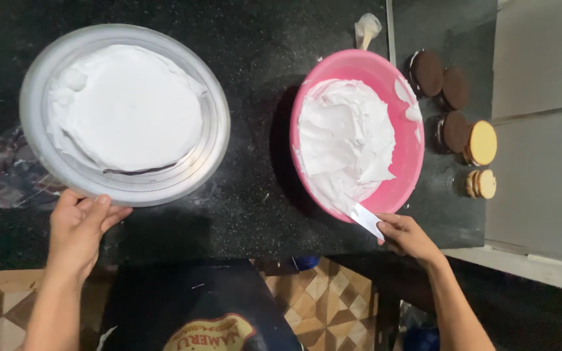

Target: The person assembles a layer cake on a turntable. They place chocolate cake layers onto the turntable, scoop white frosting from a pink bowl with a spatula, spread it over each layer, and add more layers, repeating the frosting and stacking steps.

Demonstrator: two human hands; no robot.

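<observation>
A round cake covered in white cream (128,107) sits on a grey turntable (213,153) at the left of the black counter. My left hand (82,227) grips the turntable's near rim. A pink bowl (408,162) of white cream stands to the right. My right hand (408,235) holds a white scraper (365,220), whose blade dips into the cream at the bowl's near edge.
Beyond the bowl lies a piping bag (367,29). Right of the bowl are several dark brown sandwich biscuits (453,130) and tan ones (481,143). Crumpled plastic (8,172) lies at the far left. A patterned tile floor (333,305) shows below the counter edge.
</observation>
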